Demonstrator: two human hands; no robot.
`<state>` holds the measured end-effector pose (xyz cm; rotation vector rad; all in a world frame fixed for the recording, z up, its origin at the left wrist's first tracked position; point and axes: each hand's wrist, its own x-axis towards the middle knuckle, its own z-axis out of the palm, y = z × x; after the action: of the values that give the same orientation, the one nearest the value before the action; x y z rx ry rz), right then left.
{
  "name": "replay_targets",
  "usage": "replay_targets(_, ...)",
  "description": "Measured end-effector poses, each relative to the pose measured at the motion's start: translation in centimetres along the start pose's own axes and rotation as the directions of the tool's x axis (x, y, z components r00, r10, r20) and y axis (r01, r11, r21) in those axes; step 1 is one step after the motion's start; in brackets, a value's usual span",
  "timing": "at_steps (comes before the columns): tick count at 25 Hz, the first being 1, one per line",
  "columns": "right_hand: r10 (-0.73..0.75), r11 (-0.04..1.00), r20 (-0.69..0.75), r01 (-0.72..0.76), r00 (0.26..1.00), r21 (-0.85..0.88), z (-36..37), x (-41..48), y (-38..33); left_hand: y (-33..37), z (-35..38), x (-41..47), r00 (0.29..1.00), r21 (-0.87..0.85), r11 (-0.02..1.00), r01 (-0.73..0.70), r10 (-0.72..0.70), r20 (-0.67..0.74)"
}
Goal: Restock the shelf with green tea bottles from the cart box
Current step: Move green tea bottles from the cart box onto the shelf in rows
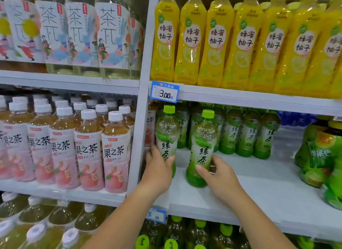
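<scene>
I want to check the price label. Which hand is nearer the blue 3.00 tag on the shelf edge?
Left. The left hand grips a green tea bottle almost straight below the price tag; the right hand holds a second bottle lower and further right.

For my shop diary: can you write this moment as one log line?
left hand: grips green-capped clear plastic tea bottle | right hand: grips second such bottle | both upright, front of white shelf

Glossy clear-plastic green tea bottles (202, 137) (matt caps (208, 113)); shelf (268, 184) seemingly painted metal.
</scene>
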<state>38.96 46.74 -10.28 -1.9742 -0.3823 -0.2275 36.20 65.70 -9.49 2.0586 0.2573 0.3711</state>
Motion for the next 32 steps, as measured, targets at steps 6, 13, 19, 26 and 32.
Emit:
replay_targets(6,0.020,0.999,-0.023,-0.020,1.000,0.033,1.7,4.2,0.5,1.7,1.0,2.6,0.992,-0.015,0.999,0.044,-0.045,-0.116)
replay_targets(13,0.035,0.992,-0.068,-0.026,0.997,0.123,3.9,8.6,1.8,1.7,1.8,6.1,0.973,0.074,0.994,0.077,-0.058,-0.223)
replay_targets(19,0.023,0.981,-0.074,-0.009,0.997,0.191,5.9,10.5,2.7,0.0,2.4,8.2,0.962,0.052,0.999,0.001,0.014,-0.273)
replay_targets(26,-0.005,0.984,-0.051,0.014,0.999,0.180,6.5,10.9,4.0,-2.2,3.6,8.5,0.972,0.082,0.996,-0.022,0.041,-0.231)
replay_targets(32,0.020,0.983,-0.101,0.000,0.995,0.186,6.5,10.9,3.5,-2.4,3.7,10.0,0.949,-0.022,0.999,0.043,-0.048,-0.312)
